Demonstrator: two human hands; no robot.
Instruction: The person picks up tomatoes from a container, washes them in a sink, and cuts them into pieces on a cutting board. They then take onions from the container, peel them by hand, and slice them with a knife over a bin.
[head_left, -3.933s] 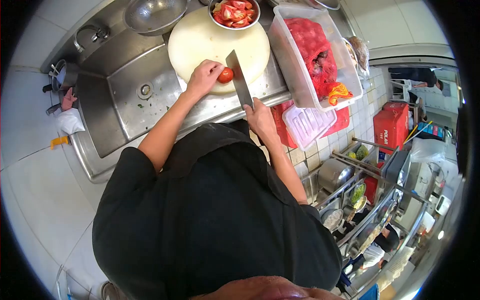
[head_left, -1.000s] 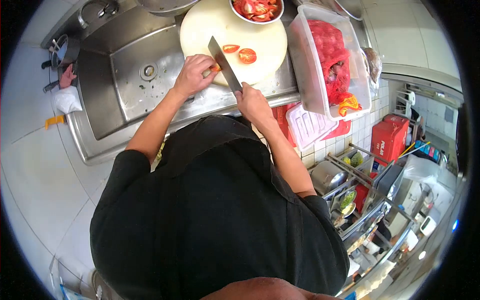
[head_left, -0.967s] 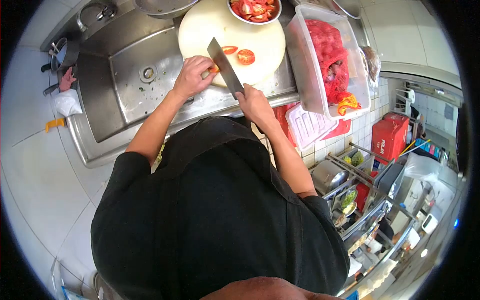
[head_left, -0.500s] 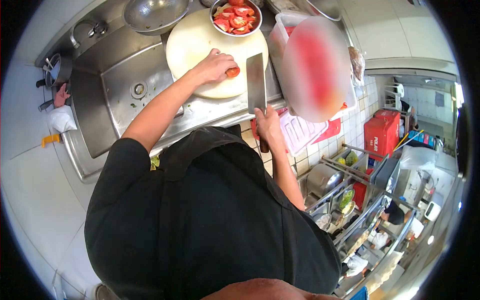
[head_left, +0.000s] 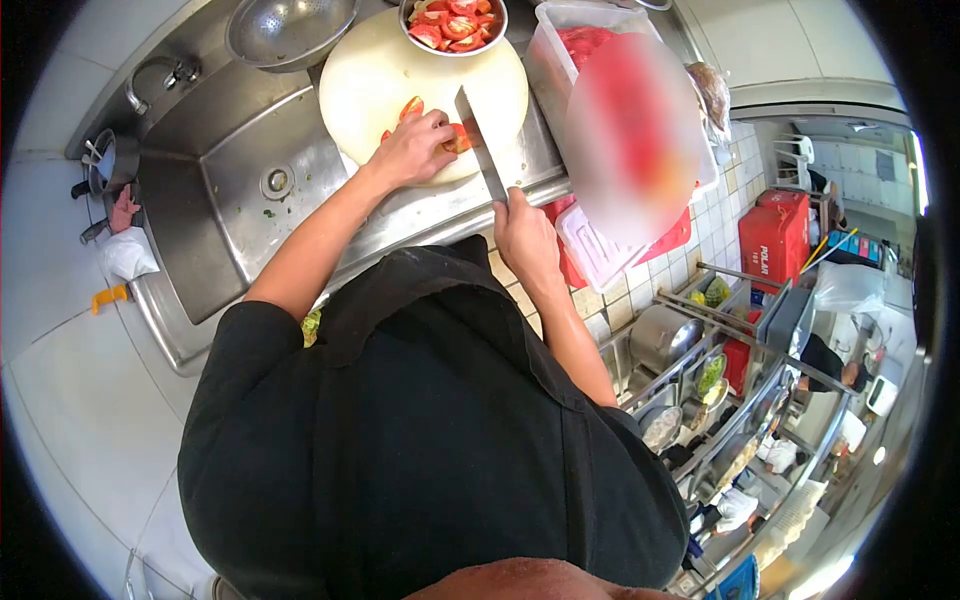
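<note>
My right hand (head_left: 525, 235) is wrapped round the handle of a cleaver (head_left: 482, 145), its broad blade now seen nearly edge-on over the round cream cutting board (head_left: 420, 65). Close to the left of the blade, my left hand (head_left: 412, 150) rests with bent fingers on a cut tomato (head_left: 458, 139). A tomato wedge (head_left: 411, 108) lies just beyond those fingers, and another red bit shows at the hand's left side. At the board's far edge stands a metal bowl (head_left: 455, 45) full of tomato pieces.
A steel sink (head_left: 235, 190) is on the left, with a colander (head_left: 285, 35) at its far rim. To the right stands a plastic tub (head_left: 545, 60) of red contents, partly blurred. Farther right are shelves with pots (head_left: 665, 335), a red cooler (head_left: 772, 240) and other people.
The cleaver has turned from flat to edge-on and moved left beside the tomato. Tomato pieces now show around my left hand. The whole view has shifted slightly.
</note>
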